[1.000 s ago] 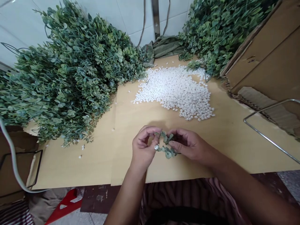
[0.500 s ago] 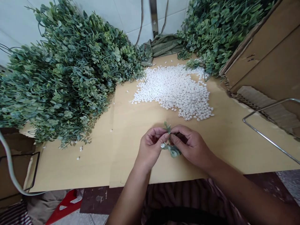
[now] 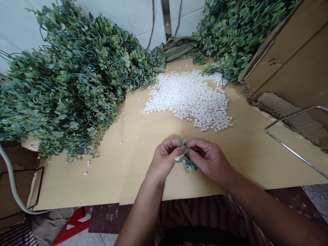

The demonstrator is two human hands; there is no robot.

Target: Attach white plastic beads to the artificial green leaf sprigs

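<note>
Between my two hands, above the front middle of the table, is a small sprig of artificial leaves (image 3: pixel 189 166). My left hand (image 3: pixel 167 158) pinches it between thumb and fingertips. From the other side my right hand (image 3: pixel 207 158) grips it with thumb and forefinger, close to the left fingertips. A small white piece (image 3: pixel 177 158) shows on the sprig beside my left thumb. The stem is mostly hidden by my fingers. Beyond my hands lies a spread of small white pieces (image 3: pixel 189 95).
Heaps of artificial greenery stand at the left (image 3: pixel 77 82) and the back right (image 3: pixel 235 37). A cardboard box (image 3: pixel 294 51) and a bent metal wire frame (image 3: pixel 289 118) are at the right. A dark green cloth (image 3: pixel 179 49) lies at the back. A white tube (image 3: pixel 11 184) curves at the left.
My fingertips have shifted slightly on the sprig, and its upper leaves sit a little lower and are turned differently. Both hands keep their pinch. The view has moved slightly.
</note>
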